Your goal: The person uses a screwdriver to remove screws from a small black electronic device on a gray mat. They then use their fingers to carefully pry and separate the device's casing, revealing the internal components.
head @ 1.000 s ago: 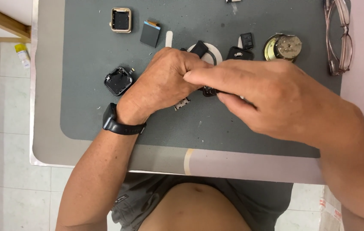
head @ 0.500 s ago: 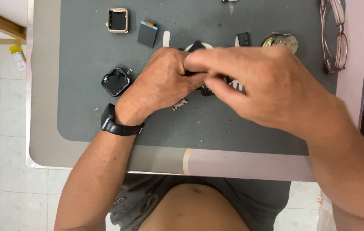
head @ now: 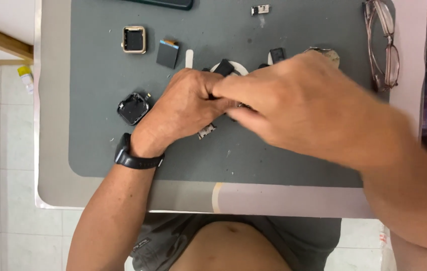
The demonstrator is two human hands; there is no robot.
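Note:
My left hand [head: 186, 108] rests curled on the grey work mat [head: 283, 165], fingers closed around a small dark part that is mostly hidden. My right hand [head: 293, 100] reaches across from the right and meets the left hand's fingertips, pinching at the same hidden piece. A small silver component [head: 206, 131] lies on the mat just under the left hand. A black part on a white ring [head: 226, 66] sticks out just behind the hands. A black wristband [head: 135, 158] is on my left wrist.
On the mat lie an opened black watch case [head: 133, 108], a gold-rimmed watch case [head: 134, 39], a dark square screen module [head: 167, 52], a small black chip [head: 276, 54] and a tiny connector [head: 260, 9]. Glasses [head: 383, 45] rest at the right. The table edge [head: 213, 200] is near my body.
My right hand has slid left and up over the left hand's fingertips, covering the round metal piece at the back right. The left hand stays in place.

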